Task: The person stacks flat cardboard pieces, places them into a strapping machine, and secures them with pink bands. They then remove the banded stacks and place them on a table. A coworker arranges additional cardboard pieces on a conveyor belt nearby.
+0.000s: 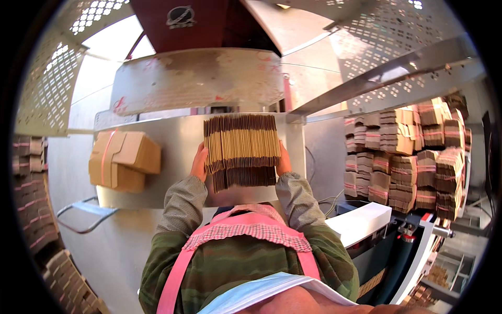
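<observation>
- Brown and ribbed: grasping a cardboard stack [241,144] between left hand [199,163] and right hand [284,160], over the metal table [179,141].
- Looks like squaring or carrying (cannot tell whether resting or lifted).
- Calls next for even inward pressure from both sides to avoid slipping.

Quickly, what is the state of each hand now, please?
Left hand: holding the cardboard stack at its left side.
Right hand: holding the same cardboard stack at its right side.

Metal table [180,137] — cardboard bundle [123,157] (pink-banded)
</observation>
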{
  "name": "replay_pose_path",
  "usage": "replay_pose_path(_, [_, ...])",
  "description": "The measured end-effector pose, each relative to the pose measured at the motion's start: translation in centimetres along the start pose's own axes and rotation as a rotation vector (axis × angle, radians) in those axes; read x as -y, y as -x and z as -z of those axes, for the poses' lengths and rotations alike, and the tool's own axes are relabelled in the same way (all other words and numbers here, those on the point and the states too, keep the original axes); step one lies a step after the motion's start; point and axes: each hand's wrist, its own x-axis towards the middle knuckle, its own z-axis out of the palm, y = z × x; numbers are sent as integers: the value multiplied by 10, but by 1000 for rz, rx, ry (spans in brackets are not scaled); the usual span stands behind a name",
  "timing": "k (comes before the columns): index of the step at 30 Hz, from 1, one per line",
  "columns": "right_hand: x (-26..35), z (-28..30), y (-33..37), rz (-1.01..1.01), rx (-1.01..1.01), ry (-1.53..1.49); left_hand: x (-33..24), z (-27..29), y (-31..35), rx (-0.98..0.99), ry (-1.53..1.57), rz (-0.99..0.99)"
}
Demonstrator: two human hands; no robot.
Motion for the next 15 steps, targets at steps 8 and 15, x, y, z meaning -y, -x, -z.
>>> replay_pose_path(8, [-33, 75, -83, 213, -322, -183, 17, -93, -73, -67, 15, -44])
replay_pose_path(15, [-10, 99, -70, 61, -235, -301, 44, -56, -110, 9, -375, -243])
